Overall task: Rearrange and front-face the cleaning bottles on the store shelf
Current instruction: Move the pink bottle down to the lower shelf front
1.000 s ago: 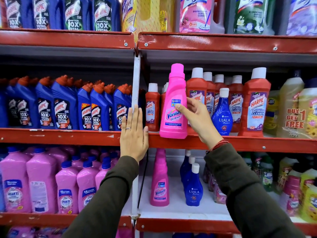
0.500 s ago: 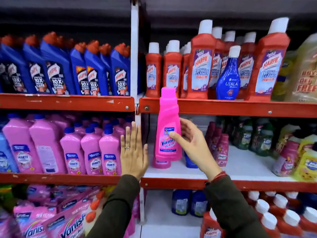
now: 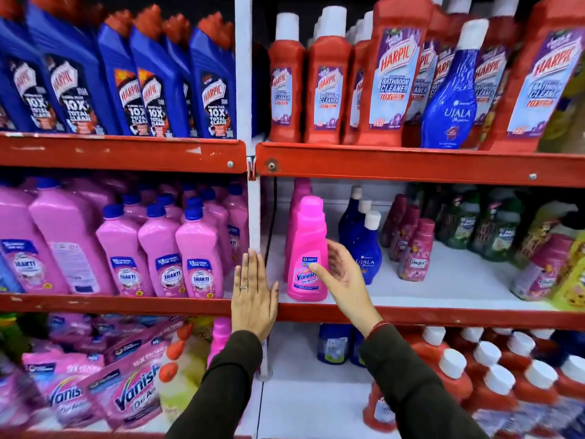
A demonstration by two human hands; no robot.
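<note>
A pink Vanish bottle stands upright at the front edge of the middle shelf, its label facing me. My right hand holds it, thumb on the label and fingers round its right side. A second pink Vanish bottle stands directly behind it. My left hand lies flat against the white upright post and the shelf edge, holding nothing. Blue Ujala bottles stand just right of my right hand.
Red Harpic bottles and one stray blue Ujala bottle fill the upper right shelf, blue Harpic bottles the upper left. Pink Shakti bottles stand left of the post. Dark pink Comfort bottles stand further right.
My right hand brought the pink Vanish bottle down from the upper shelf and set it on the middle shelf. The view dropped with it. My left hand slid down the post.
</note>
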